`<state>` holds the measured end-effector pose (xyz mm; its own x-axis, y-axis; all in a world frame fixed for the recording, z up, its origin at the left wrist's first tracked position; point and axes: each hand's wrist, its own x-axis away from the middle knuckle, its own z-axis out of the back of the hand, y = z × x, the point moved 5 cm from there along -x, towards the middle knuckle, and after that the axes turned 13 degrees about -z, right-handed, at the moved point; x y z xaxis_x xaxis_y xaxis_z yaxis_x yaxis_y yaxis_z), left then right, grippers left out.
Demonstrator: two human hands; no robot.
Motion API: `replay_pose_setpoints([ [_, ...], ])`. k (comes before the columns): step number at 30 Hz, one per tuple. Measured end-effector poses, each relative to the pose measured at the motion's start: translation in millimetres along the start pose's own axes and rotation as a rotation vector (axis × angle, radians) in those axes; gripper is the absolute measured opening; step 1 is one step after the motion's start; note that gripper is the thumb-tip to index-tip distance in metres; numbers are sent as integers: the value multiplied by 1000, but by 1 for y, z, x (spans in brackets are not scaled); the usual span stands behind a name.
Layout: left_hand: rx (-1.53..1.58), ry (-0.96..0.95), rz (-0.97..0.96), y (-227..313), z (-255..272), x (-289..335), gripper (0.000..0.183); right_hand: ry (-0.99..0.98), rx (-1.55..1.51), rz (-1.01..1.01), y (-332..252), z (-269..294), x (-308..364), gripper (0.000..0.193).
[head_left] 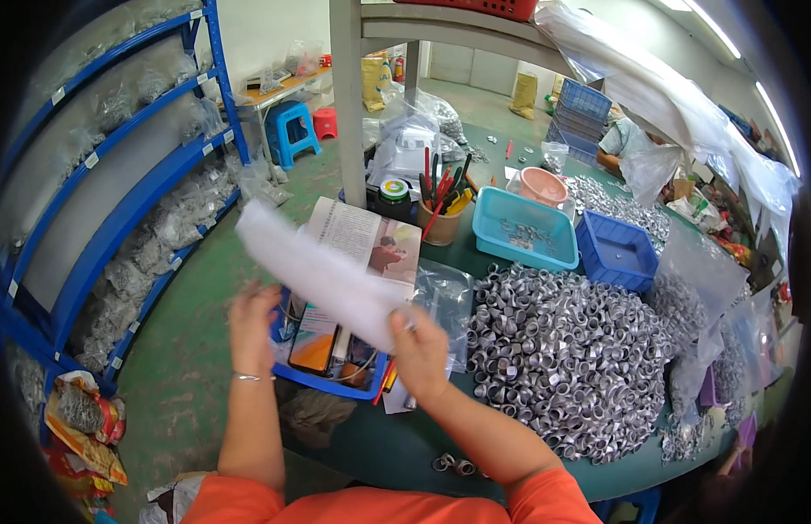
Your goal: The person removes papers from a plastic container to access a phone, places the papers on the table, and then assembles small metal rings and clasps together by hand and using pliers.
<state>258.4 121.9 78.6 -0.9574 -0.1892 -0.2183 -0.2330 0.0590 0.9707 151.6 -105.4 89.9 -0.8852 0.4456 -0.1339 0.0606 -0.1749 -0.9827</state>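
left hand (253,327) is kinda blurry; white sheet (314,269) is smeared too, hides part of the printed page (353,229); red basket (479,8) cut off up top; bits (528,234) in the teal tray (519,253) too tiny

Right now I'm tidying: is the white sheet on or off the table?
Off: the right hand holds the white sheet above the blue tray.

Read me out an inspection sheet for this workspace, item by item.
Surface: dark green tabletop, largely covered.
Things: long white translucent sheet above a rectangular blue plastic tray.
Clutter: heaped silvery ring-shaped metal pieces, turquoise rectangular plastic basin.
Hands: right hand grips the sheet's right end; left hand, blurred, is near the tray, grip unclear.
Cables: thin pale cord-like loop in the tray, kind unclear.
Surroundings: tall blue shelving with clear plastic bags; blue plastic stool.
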Motion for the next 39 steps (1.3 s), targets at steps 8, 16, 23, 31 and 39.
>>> replay_pose_setpoints([
  [8, 596, 41, 215, -29, 82, 0, 42, -692, 218, 679, -21, -5, 18, 40],
  [16, 23, -238, -714, 83, -45, 102, 53, 83, 624, 416, -15, 103, -157, 25],
  [23, 422, -866, -209, 1, -171, 220, 37, 188, 879, 259, -16, 94, -245, 32],
  [31, 324, -774, -391, -40, -176, 228, 20, 135, 943, 62, 1, 83, -292, 32],
  [39, 328, -715, -228, -57, -179, 224, 17, 142, 1027, 157, 3, 75, -304, 23],
])
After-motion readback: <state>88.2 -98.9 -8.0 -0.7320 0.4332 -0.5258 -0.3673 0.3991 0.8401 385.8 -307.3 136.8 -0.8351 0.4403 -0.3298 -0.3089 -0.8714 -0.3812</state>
